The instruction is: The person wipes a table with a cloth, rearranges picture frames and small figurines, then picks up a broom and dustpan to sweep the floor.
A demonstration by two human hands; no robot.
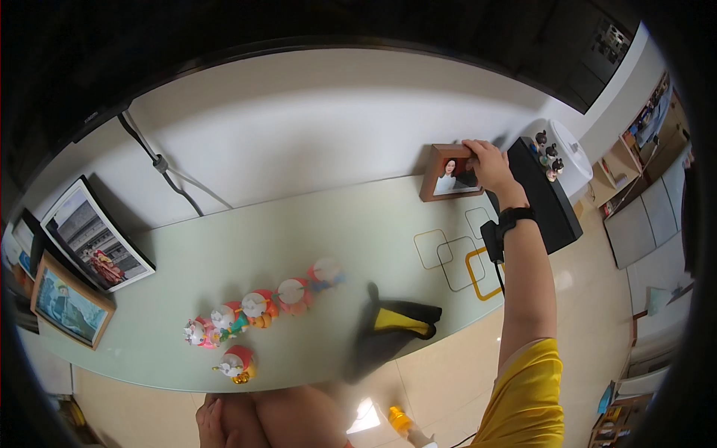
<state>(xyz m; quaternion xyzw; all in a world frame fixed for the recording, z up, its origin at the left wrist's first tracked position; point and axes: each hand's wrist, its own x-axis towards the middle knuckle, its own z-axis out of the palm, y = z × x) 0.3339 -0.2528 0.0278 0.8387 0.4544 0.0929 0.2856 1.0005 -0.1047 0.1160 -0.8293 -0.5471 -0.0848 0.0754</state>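
Observation:
My right hand [488,163], with a black band and a small device at the wrist, grips the top right corner of a brown wooden picture frame [428,178]. The frame stands upright near the wall, at the back right of the pale green glass top. My left hand [210,423] rests on my leg below the front edge, partly cut off by the picture's lower rim; it appears to hold nothing. Several colourful figurines [259,305] form a slanting row, with one more figurine [237,363] in front. A black and yellow cloth item [400,322] lies near the front edge.
Two more picture frames stand at the left, one black-edged [131,255] and one wooden [105,330]. A black box [540,196], small figurines [552,157] and a white lidded container [571,151] are at the right. Above hangs a television [358,42]; cables [162,163] run down the wall.

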